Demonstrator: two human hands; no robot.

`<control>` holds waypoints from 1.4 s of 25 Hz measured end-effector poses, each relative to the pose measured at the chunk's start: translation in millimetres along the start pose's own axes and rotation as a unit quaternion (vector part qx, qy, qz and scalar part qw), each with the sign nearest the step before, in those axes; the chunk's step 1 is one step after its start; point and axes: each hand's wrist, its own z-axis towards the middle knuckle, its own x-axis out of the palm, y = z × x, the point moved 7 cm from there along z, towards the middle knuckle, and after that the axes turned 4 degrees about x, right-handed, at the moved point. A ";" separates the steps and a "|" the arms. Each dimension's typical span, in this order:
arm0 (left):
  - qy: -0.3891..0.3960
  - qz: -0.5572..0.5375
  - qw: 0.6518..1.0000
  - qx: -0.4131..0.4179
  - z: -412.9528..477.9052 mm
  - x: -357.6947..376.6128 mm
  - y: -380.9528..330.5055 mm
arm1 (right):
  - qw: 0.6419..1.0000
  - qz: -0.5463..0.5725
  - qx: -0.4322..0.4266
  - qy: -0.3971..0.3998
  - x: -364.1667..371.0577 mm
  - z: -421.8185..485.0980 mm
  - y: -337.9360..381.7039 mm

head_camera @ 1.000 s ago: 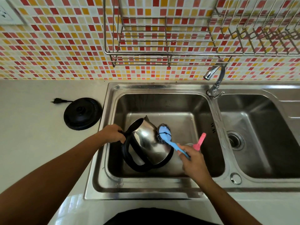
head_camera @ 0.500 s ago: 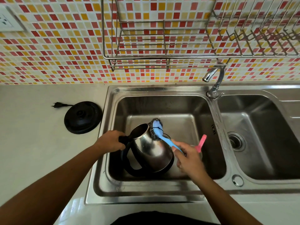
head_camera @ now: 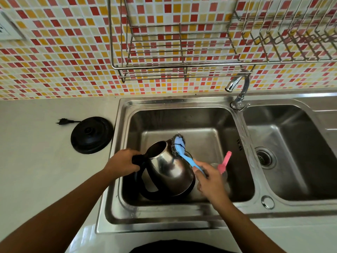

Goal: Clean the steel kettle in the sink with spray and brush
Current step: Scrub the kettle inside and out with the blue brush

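Left hand (head_camera: pixel 122 164) wrapped round the black handle (head_camera: pixel 138 159) of the steel kettle (head_camera: pixel 168 169), steadying it tilted, mouth up and away, base resting on the floor of the left sink basin (head_camera: pixel 204 141). Right hand (head_camera: pixel 212 182) closed on the blue brush (head_camera: pixel 184 154); its wire-scourer head presses the kettle's upper shoulder just beside the rim.

Step in hand, by my reading: scrubbing the outer wall. No suds visible; cannot tell whether spray is on.

A pink-topped bottle (head_camera: pixel 225 162), likely the spray, sits just behind the right hand in the same basin. Kettle's power base (head_camera: pixel 92 135) lies on the counter, well apart.

Next move probably calls for turning the kettle by the handle to bring unscrubbed steel under the brush.
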 end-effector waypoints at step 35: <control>0.180 0.157 0.957 0.164 9.3 84.9 -67.1 | 0.985 0.064 0.150 0.050 -11.1 -9.0 -27.4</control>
